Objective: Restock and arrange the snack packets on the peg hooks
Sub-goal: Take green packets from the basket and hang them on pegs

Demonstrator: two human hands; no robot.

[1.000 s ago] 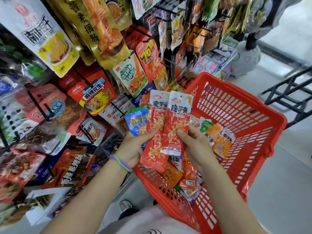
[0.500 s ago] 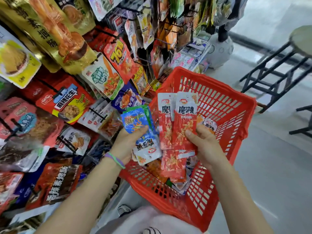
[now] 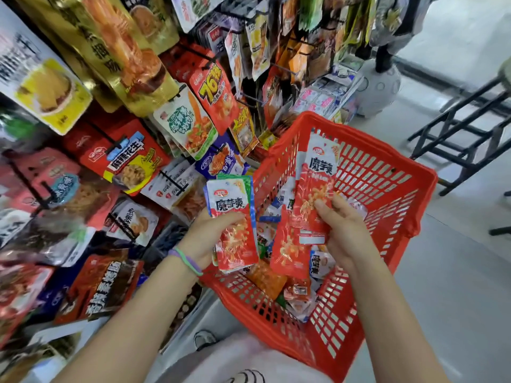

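Observation:
My left hand [image 3: 206, 236] grips a small stack of snack packets, a red and white one [image 3: 235, 230] on top with blue and green ones behind it. My right hand [image 3: 343, 230] holds two long red packets [image 3: 312, 205], thumb pressed on the front one. Both hands hover over a red plastic basket [image 3: 387, 172] that holds several more loose packets [image 3: 279, 280]. To the left hangs the peg-hook rack [image 3: 166, 175] full of snack bags.
Black peg hooks stick out between hanging bags on the left. A white round stand base [image 3: 378, 87] sits behind the basket. Black metal stool legs [image 3: 467, 136] stand at the right on a grey floor. My shoe [image 3: 204, 340] shows below the basket.
One red packet has passed from my right hand onto the stack in my left hand. The hands have drawn slightly apart, and the view has shifted a little.

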